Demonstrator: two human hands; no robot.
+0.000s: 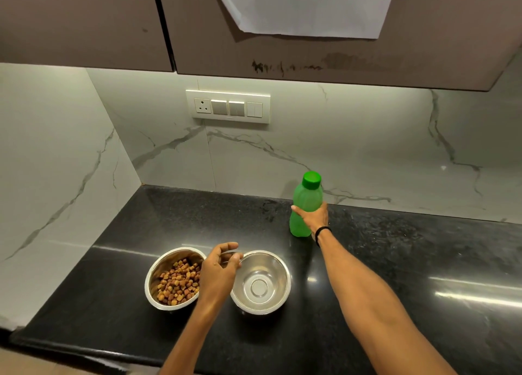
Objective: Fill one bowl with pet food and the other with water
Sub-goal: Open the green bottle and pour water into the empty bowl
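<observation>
Nearest the lens, two bare forearms are seen entering from the bottom edge, the right one stretched far across the black granite countertop (395, 261).

The left hand (219, 270) is held low between the two bowls, its fingers loosely curled at the near-left rim of the empty steel bowl (261, 285). Whether that rim is pinched or merely touched cannot be told. Just to the left, the second steel bowl (149, 278) is already partly filled with brown kibble (176, 285), so the food half of the task is judged done. No water is seen in the empty bowl.

The green bottle (306, 199) is stood upright near the marble backsplash (282, 163), behind and to the right of the empty bowl and well apart from it. Its long axis is vertical and its green cap (311, 179) is in place. The right hand (313, 216), with a black band (322, 233) at the wrist, is wrapped around the bottle's middle from the right, thumb on the near-left side and fingers passed behind. The bottle's base appears to rest on the counter.

The bottle is thus held by the hand nearer to it, while the bowl is attended by the other. It is judged that the bottle must be drawn forward and leftward to the empty bowl, and that the cap must be removed before anything can be poured.
</observation>
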